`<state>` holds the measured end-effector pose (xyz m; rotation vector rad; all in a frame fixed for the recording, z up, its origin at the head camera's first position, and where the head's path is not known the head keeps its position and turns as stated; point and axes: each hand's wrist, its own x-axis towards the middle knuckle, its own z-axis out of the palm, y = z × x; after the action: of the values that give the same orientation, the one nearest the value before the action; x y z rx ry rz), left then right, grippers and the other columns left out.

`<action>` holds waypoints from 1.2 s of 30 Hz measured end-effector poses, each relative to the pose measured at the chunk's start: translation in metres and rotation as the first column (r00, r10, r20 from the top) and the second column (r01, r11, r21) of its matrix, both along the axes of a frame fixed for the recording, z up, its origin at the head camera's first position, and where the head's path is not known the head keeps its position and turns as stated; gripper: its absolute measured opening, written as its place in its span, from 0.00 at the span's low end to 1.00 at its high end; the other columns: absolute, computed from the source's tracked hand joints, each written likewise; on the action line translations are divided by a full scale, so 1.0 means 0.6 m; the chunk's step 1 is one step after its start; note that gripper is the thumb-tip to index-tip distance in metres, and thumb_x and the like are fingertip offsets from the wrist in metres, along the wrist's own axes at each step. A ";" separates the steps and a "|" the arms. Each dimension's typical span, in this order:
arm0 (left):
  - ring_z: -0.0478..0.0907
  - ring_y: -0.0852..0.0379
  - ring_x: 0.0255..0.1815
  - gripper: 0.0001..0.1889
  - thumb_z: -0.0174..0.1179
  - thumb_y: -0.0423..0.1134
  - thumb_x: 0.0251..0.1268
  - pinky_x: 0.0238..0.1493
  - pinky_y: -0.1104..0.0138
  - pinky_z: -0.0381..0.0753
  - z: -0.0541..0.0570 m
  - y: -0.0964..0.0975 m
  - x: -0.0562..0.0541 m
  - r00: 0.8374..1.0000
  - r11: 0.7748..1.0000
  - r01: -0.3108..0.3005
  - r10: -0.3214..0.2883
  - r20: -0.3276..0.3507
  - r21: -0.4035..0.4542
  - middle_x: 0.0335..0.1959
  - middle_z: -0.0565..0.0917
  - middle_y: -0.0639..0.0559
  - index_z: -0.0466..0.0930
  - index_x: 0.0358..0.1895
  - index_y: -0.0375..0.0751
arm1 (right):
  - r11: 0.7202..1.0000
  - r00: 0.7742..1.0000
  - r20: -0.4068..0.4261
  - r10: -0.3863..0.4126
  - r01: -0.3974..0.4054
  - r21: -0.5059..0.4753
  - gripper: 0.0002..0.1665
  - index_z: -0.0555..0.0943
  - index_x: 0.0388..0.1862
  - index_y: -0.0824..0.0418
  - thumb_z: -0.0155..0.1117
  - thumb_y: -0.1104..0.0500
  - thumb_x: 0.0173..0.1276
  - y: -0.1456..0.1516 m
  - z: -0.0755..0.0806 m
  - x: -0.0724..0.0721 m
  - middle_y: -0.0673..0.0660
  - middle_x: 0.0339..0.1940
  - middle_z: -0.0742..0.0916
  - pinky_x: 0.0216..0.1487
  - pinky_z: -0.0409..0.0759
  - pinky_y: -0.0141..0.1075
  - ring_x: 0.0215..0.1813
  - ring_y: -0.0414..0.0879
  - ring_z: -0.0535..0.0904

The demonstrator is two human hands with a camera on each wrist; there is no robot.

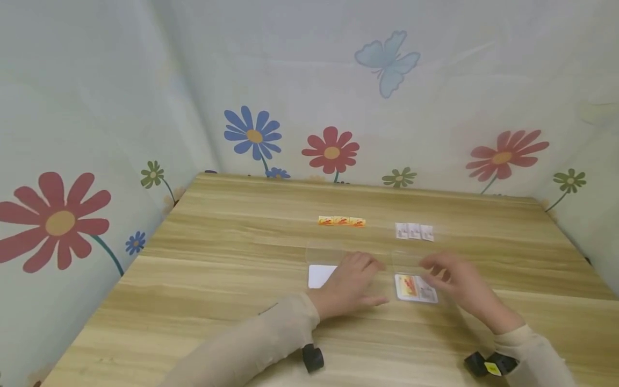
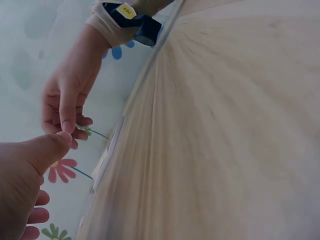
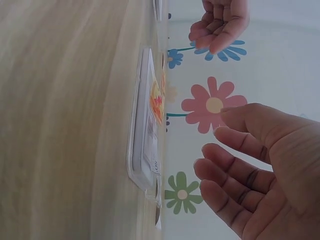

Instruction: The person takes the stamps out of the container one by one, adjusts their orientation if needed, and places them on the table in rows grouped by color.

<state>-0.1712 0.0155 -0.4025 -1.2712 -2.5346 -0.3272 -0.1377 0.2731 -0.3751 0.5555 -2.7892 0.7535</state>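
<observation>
1. A small flat case (image 1: 417,301) lies on the wooden table, in front of the person and between the two hands; an orange packet (image 1: 409,286) sits in its left part and a pale packet (image 1: 426,291) in its right part.
2. A clear lid (image 1: 406,261) extends behind that case, away from the person.
3. The right hand (image 1: 464,282) hovers just beside the case's right end, its fingers loosely bent and apart from it in the right wrist view; the grip is relaxed and holds nothing.
4. The left hand (image 1: 350,287) is over the right part of a white case (image 1: 320,276), thumb spread from the fingers, its grip wide and without any object; whether it touches the case I cannot tell.
5. Farther back, three orange packets (image 1: 342,221) form a row on the left, three pale packets (image 1: 414,231) another on the right.
6. Black wrist cameras (image 1: 312,358) sit at both sleeves.
7. Behind the table (image 1: 217,258) hangs a white cloth (image 1: 309,64) printed with flowers and a butterfly.
</observation>
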 end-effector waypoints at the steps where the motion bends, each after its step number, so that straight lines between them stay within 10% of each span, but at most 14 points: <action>1: 0.72 0.57 0.57 0.31 0.59 0.64 0.59 0.63 0.63 0.70 -0.001 0.003 0.001 1.000 1.000 0.001 -0.001 0.009 0.002 0.51 0.77 0.54 0.74 0.58 0.46 | 1.000 1.000 -0.003 0.007 -0.007 0.002 0.12 0.83 0.44 0.63 0.67 0.62 0.61 0.000 -0.001 0.000 0.56 0.40 0.87 0.34 0.78 0.31 0.36 0.39 0.79; 36: 0.73 0.57 0.57 0.30 0.59 0.62 0.61 0.64 0.65 0.70 -0.027 0.065 -0.006 0.984 0.998 -0.035 0.044 0.171 -0.052 0.53 0.77 0.54 0.74 0.59 0.46 | 0.997 0.998 -0.003 0.065 -0.065 0.046 0.10 0.83 0.40 0.60 0.69 0.60 0.60 -0.023 -0.032 -0.006 0.52 0.37 0.85 0.36 0.78 0.34 0.37 0.44 0.79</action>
<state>-0.1747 0.0547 -0.4190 -1.2580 -2.7245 -0.3850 -0.1411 0.2594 -0.3943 0.6578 -2.8026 0.7021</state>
